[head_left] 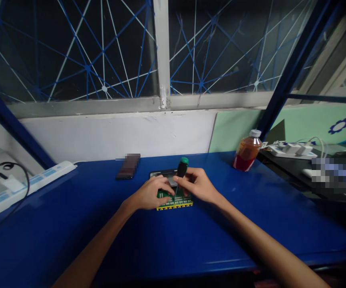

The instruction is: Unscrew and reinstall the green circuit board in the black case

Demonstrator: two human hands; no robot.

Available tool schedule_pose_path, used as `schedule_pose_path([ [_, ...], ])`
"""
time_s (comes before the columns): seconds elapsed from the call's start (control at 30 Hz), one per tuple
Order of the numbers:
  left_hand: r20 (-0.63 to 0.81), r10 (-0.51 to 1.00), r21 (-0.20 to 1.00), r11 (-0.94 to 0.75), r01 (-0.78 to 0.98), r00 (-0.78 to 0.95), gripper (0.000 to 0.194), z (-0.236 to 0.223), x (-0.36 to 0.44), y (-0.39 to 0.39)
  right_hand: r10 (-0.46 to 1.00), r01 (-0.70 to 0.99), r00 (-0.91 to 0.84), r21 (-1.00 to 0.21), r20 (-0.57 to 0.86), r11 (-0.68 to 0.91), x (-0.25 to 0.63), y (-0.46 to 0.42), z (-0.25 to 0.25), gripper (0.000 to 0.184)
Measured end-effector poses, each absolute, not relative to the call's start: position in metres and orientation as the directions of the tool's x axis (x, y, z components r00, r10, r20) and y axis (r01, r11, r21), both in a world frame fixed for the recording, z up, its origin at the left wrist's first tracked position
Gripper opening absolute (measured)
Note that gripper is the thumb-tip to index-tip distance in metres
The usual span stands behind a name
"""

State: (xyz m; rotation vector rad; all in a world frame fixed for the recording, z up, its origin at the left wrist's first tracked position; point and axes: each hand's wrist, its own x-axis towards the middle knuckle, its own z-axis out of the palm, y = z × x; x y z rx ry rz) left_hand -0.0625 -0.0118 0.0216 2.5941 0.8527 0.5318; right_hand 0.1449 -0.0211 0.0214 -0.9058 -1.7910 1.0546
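Observation:
A green circuit board with a yellow-and-black striped front edge lies on the blue table, partly hidden under both hands. My left hand rests on the board's left part, fingers curled and pressing on it. My right hand grips a screwdriver with a black handle and green cap, held nearly upright with its tip down on the board.
A dark phone lies behind the board to the left. A white power strip with a black cable sits at the far left. A bottle of orange drink stands at the right, beside another power strip with chargers.

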Motion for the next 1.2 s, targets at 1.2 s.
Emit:
schedule_pose_path([
  [1.2, 0.256, 0.642, 0.325, -0.762, 0.561, 0.723, 0.014, 0.029, -0.013, 0.014, 0.765, 0.514, 0.089, -0.687, 0.638, 0.513, 0.200, 0.000, 0.047, 0.037],
])
